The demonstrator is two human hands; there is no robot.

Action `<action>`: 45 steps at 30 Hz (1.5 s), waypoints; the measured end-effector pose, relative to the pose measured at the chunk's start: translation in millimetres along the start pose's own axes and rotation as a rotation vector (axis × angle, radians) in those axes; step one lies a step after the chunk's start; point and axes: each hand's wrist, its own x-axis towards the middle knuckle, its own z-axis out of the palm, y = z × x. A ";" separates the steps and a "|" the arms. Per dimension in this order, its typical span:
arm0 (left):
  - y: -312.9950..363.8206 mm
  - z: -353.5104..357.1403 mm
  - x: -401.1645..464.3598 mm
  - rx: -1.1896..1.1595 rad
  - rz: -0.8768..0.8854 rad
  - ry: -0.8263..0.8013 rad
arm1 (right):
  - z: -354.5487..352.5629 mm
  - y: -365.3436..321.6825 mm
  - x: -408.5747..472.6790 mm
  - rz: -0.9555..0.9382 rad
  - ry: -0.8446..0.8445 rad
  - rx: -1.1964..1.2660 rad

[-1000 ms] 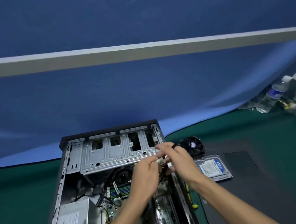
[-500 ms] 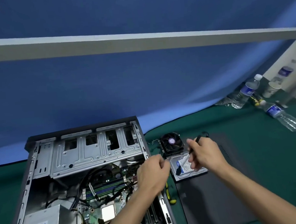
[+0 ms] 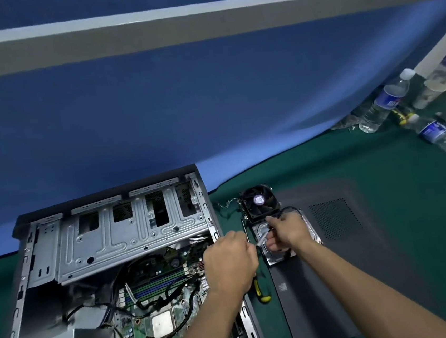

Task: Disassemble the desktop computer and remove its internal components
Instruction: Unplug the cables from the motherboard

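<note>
Both hands are over the hard drive (image 3: 309, 224), right of the open computer case (image 3: 109, 249) on the green desk. Right hand (image 3: 289, 230) has fingers curled, pinching a black cable (image 3: 289, 209). Left hand (image 3: 230, 261) is curled too, can't tell around what. Cooler fan (image 3: 259, 200) sits just behind the drive.
</note>
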 end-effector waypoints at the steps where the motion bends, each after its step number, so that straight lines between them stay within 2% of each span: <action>1: -0.2 1.8 0.6 0.008 0.004 0.014 | 3.2 0.6 4.7 0.002 0.004 -0.003; 7: -1.7 5.9 1.6 -0.022 0.013 0.072 | 12.4 3.3 19.0 0.010 0.071 -0.027; 10: -2.5 5.6 2.3 -0.026 -0.003 0.079 | 9.0 -2.2 14.0 -0.010 0.087 -0.235; 13: -3.6 5.8 1.5 -0.058 -0.009 0.095 | 7.5 -10.8 -0.4 -0.173 0.079 -0.499; 15: -4.5 6.2 0.6 -0.091 -0.011 0.112 | 13.3 -15.1 -14.3 -0.303 0.020 -0.513; 19: -4.3 0.8 -1.0 -0.204 -0.062 0.171 | 37.1 -18.1 -44.8 -0.476 0.028 -0.491; 22: -9.8 0.3 -9.1 -0.396 -0.161 0.207 | 55.4 -19.7 -54.4 -0.420 0.000 -0.357; 26: -35.6 8.0 -27.1 -0.559 -0.308 0.171 | 75.1 -17.5 -56.8 -0.351 -0.025 -0.407; 30: -71.1 8.4 -33.3 -0.490 -0.449 0.131 | 100.3 -11.2 -63.1 -0.348 0.110 -0.472; 34: -112.5 14.3 -33.0 -0.308 -0.653 -0.019 | 112.7 -5.4 -69.8 -0.446 0.269 -0.561; 36: -129.6 16.4 -31.4 -0.279 -0.739 -0.095 | 113.3 -3.7 -69.9 -0.495 0.298 -0.601; 39: -147.2 22.0 -27.3 -0.302 -0.870 -0.124 | 114.2 -3.5 -67.6 -0.530 0.324 -0.626; 42: -154.7 29.5 -23.6 -0.439 -1.011 -0.090 | 116.4 -2.8 -65.7 -0.540 0.341 -0.646; 45: -154.1 35.1 -18.6 -0.645 -1.198 0.054 | 116.8 -3.0 -64.6 -0.534 0.343 -0.658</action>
